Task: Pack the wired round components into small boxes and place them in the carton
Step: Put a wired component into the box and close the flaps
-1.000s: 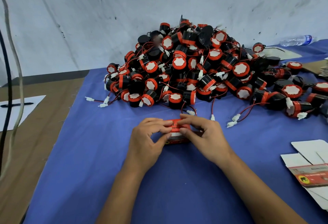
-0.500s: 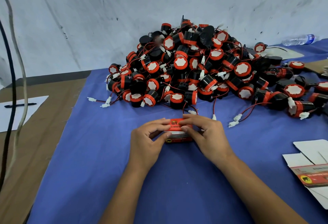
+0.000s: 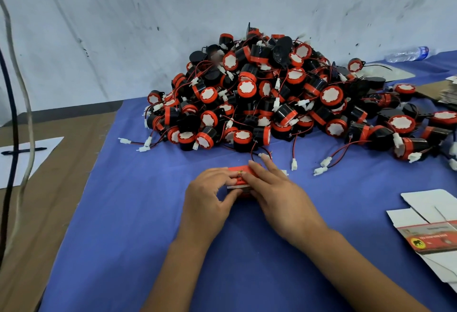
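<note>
A small red box (image 3: 239,180) rests on the blue cloth in front of me. My left hand (image 3: 209,200) grips its left side, thumb against the near face. My right hand (image 3: 277,193) lies over its right side and top, fingers pressing the lid. Much of the box is hidden under my fingers. Behind it rises a big pile of round black-and-orange components (image 3: 272,99) with red-black wires and white plugs. No carton is in view.
Flat unfolded box blanks (image 3: 430,232) lie at the right edge. A plastic water bottle (image 3: 408,54) lies far right by the wall. On the brown table to the left sit a white sheet with a pen (image 3: 23,151), and cables (image 3: 14,123) hang down.
My right hand has slid further over the top of the box, covering more of it. The left hand has kept its grip and the box has stayed in place.
</note>
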Tool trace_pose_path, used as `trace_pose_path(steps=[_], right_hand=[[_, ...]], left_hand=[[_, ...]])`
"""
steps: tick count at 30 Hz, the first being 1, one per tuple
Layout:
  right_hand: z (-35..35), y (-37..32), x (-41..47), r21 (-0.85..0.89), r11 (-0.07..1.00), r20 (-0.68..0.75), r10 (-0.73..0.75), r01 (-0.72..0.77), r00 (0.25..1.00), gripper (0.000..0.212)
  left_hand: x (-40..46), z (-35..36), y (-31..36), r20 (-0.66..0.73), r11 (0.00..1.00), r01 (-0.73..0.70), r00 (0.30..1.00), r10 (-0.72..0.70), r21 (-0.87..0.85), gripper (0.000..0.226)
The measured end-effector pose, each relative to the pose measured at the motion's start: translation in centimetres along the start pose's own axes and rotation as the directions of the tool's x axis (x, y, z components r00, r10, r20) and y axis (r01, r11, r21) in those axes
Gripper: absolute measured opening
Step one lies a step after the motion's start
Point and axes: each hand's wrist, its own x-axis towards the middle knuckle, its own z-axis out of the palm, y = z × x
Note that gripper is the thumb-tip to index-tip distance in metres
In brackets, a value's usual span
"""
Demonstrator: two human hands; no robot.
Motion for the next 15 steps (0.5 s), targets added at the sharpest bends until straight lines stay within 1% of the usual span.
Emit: trace_pose_path(steps=[2,3,5,6,8,11,12,13,15], right_hand=[[0.2,-0.5,-0.7,-0.083,0.996,0.079,0.041,-0.034,0.996,0.053],[0.2,-0.7,-0.9,-0.108,0.993,0.113,0.051,-0.039,0.992,0.063],[0.0,-1.2,-1.4,-0.152,0.988,0.145,0.064,-0.042,0.987,0.080],[0.0,-1.5,-1.5,-0.168,0.985,0.148,0.067,-0.042,0.987,0.083],[-0.2,-1.7,-1.7,-0.178,0.983,0.141,0.072,-0.047,0.987,0.079],[-1.1,-1.3,-0.1,-0.176,0.984,0.121,0.052,-0.030,0.991,0.055],[-1.2,-1.2,0.8,-0.181,0.983,0.141,0.045,-0.019,0.989,0.049],[-1.0,-1.1,1.6,-0.196,0.981,0.182,0.040,-0.004,0.982,0.048],[-0.5,-1.6,2.3,-0.241,0.970,0.283,0.055,0.016,0.958,0.059]], left_hand=[[-0.2,0.3,0.4,-0.014,0.997,-0.006,1.000,0.007,0.071,0.018],[-0.4,0.5,0.5,-0.024,0.994,-0.016,1.000,0.019,0.109,0.017],[-0.7,0.8,0.9,-0.034,0.986,-0.041,0.998,0.047,0.163,0.016],[-1.0,0.9,1.1,-0.036,0.981,-0.048,0.998,0.055,0.188,0.017],[-1.3,1.1,1.4,-0.038,0.976,-0.046,0.998,0.055,0.215,0.022],[-1.4,1.0,1.6,-0.050,0.980,-0.027,0.998,0.038,0.199,0.023],[-1.3,1.0,1.7,-0.051,0.980,-0.017,0.998,0.028,0.197,0.022],[-1.1,1.1,1.8,-0.052,0.981,-0.003,0.999,0.014,0.196,0.021],[-0.9,1.1,2.0,-0.067,0.983,0.045,0.997,-0.033,0.181,0.024]])
